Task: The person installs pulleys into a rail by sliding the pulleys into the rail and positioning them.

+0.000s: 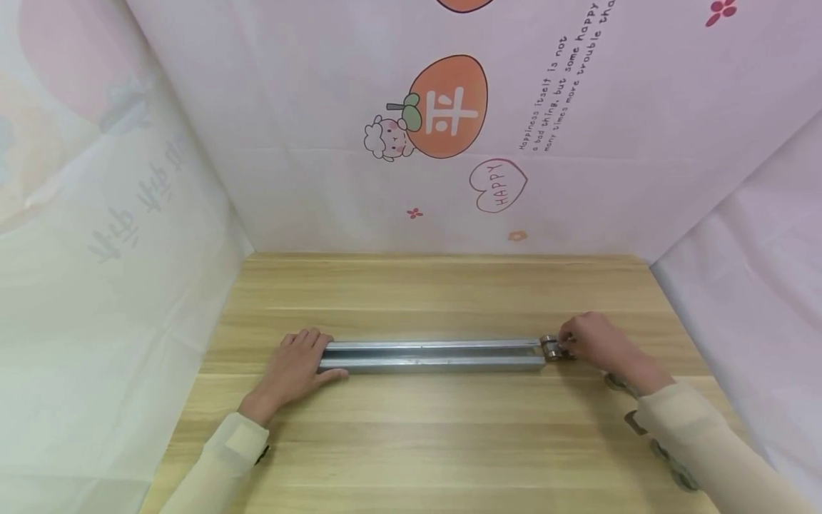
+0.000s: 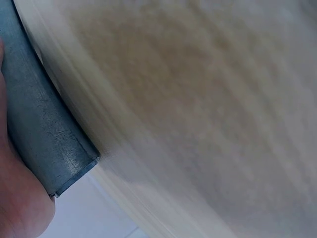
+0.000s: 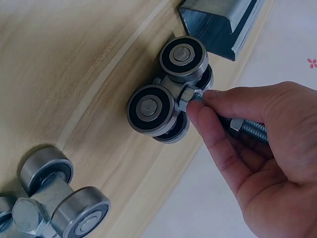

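Note:
A long galvanized steel channel rail [image 1: 430, 364] lies crosswise on the wooden table, its slot facing up. My left hand [image 1: 292, 368] grips the rail's left end, thumb along the near side and fingers on the far side. At the opposite end, my right hand [image 1: 604, 346] pinches the threaded bolt [image 3: 255, 130] of a roller trolley [image 3: 151, 108] between thumb and fingers. This trolley has several bearing wheels and sits just outside the rail's open end [image 3: 210, 37], apart from it in the right wrist view.
Another roller trolley [image 3: 81, 210] lies on the table nearby. Further metal hardware [image 1: 674, 464] is partly hidden under my right forearm. Printed white cloth [image 1: 308, 193] hangs behind the wooden table [image 1: 411, 442] and along both sides.

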Action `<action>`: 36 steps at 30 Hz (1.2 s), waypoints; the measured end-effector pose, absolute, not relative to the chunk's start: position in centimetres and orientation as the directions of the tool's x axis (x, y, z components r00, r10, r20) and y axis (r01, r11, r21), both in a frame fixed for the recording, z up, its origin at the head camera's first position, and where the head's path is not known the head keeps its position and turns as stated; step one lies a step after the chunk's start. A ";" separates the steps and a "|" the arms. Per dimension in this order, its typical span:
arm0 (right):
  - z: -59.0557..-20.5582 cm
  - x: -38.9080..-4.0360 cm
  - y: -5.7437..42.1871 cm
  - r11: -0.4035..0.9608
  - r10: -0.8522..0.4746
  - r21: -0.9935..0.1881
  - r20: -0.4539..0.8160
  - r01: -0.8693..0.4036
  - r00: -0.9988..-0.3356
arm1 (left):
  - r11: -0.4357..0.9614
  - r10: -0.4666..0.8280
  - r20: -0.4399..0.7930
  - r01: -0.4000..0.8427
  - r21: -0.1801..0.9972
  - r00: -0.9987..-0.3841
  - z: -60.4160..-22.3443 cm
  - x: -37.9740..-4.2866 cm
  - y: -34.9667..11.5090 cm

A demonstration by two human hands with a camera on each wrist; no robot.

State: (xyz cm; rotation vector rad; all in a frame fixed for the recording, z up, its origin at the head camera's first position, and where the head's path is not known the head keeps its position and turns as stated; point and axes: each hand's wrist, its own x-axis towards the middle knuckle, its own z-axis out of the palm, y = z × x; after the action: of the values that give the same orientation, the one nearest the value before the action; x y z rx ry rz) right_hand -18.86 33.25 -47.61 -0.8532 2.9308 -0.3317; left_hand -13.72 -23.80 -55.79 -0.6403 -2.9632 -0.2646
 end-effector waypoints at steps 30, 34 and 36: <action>-47.8 -17.5 31.9 0.852 -0.485 -0.266 -0.076 -0.451 -0.871 | 0.896 0.403 0.128 0.419 0.144 -0.906 -55.6 -13.6 -23.7; -47.9 -17.2 31.9 0.864 -0.458 -0.277 -0.090 -0.419 -0.884 | 0.896 0.402 0.126 0.418 0.149 -0.907 -55.5 -13.6 -23.7; -47.9 -17.1 32.0 0.864 -0.456 -0.280 -0.088 -0.417 -0.886 | 0.897 0.400 0.126 0.416 0.150 -0.908 -55.5 -13.5 -23.7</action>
State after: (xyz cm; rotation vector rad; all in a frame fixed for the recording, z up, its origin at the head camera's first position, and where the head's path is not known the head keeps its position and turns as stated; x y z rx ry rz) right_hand -17.06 31.99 -47.95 -0.6803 2.8865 -0.3830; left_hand -13.54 -23.66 -55.47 -0.6408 -2.9692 -0.2660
